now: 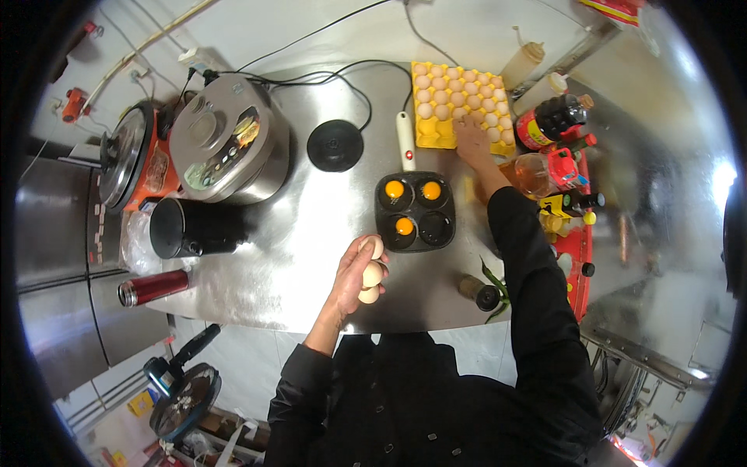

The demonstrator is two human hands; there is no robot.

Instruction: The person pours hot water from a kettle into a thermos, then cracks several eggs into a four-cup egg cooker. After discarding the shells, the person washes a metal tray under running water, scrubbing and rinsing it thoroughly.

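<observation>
My left hand [350,274] is wrapped around several whole eggs [372,273], stacked in its palm beside the pan's lower left corner. My right hand [473,143] reaches to the front edge of a yellow egg tray [429,140], its fingers down among the eggs; whether they grip one is hidden. Between my hands lies a black four-cup frying pan [415,212] with a cream handle [406,143] pointing away from me. Raw eggs with whole yolks [394,189] sit in three of its cups. The near right cup [435,227] shows its dark, shiny bottom.
A round black corded plate [335,146] lies left of the pan handle. Farther left stand a pressure cooker [227,140], a black canister [192,227] and a red flask [153,288]. Sauce bottles [543,175] crowd the right; a grinder [480,293] and green peppers [495,280] lie near the front.
</observation>
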